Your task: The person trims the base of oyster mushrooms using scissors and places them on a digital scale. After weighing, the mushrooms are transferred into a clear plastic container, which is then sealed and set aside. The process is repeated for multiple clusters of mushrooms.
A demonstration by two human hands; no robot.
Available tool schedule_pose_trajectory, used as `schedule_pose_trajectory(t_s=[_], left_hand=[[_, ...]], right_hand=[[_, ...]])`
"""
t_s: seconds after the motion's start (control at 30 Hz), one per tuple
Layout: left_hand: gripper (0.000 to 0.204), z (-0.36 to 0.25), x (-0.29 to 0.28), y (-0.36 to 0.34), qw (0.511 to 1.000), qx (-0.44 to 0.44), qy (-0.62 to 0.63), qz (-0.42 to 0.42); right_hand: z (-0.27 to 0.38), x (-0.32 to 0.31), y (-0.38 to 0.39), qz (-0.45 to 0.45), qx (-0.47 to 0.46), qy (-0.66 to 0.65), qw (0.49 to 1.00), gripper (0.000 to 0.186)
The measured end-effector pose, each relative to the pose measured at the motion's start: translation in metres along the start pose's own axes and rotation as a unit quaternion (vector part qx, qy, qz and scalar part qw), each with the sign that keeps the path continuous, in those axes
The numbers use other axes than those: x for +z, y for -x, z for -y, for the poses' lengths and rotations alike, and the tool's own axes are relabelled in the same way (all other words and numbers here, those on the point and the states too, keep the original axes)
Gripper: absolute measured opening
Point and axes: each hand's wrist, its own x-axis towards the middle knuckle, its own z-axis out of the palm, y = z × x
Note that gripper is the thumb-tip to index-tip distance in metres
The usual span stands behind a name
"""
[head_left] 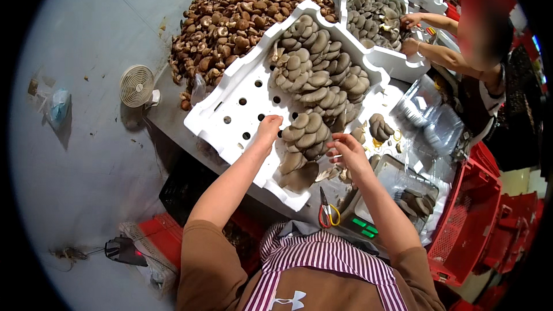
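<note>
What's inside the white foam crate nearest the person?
The white foam crate holds grey mushroom clusters, massed along its right side. Toward the left, its floor shows round holes. Whatever lies beneath the mushrooms is covered, so I can't tell.

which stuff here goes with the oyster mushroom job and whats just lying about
Seems part of the job:
oyster mushroom cluster between left hand and right hand
white foam crate
digital scale
probably scissors, clear plastic trays

Seems just lying about:
round fan
crumpled blue item
brown-capped mushroom pile
</note>
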Motion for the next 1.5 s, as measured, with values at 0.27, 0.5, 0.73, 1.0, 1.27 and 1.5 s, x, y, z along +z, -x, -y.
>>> schedule_pose_trajectory(t_s=[0.27, 0.5, 0.73, 1.0, 1.27, 1.5], left_hand=[[0.044, -0.005, 0.021, -0.062, 0.982, 0.076, -0.13, 0.115], [0.051, -0.016, 0.025, -0.065, 0.974, 0.034, -0.139, 0.177], [0.051, -0.015, 0.023, -0.067, 0.969, 0.03, -0.139, 0.201], [0.041, -0.006, 0.016, -0.056, 0.969, 0.093, -0.141, 0.178], [0.036, -0.013, 0.013, -0.061, 0.976, -0.061, -0.014, 0.21], [0.042, -0.028, 0.02, -0.067, 0.964, -0.083, -0.08, 0.239]], right_hand=[[-0.009, -0.004, -0.039, 0.01, 0.024, 0.003, 1.0, 0.031], [-0.004, -0.016, -0.042, 0.002, 0.032, -0.005, 0.999, 0.024], [-0.002, -0.025, -0.048, -0.008, 0.03, -0.025, 0.999, 0.022], [-0.003, -0.029, -0.056, -0.005, 0.022, -0.043, 0.999, 0.022], [-0.001, -0.029, -0.058, -0.002, 0.014, -0.046, 0.999, 0.023], [-0.008, -0.031, -0.061, -0.007, 0.021, -0.057, 0.998, 0.022]])
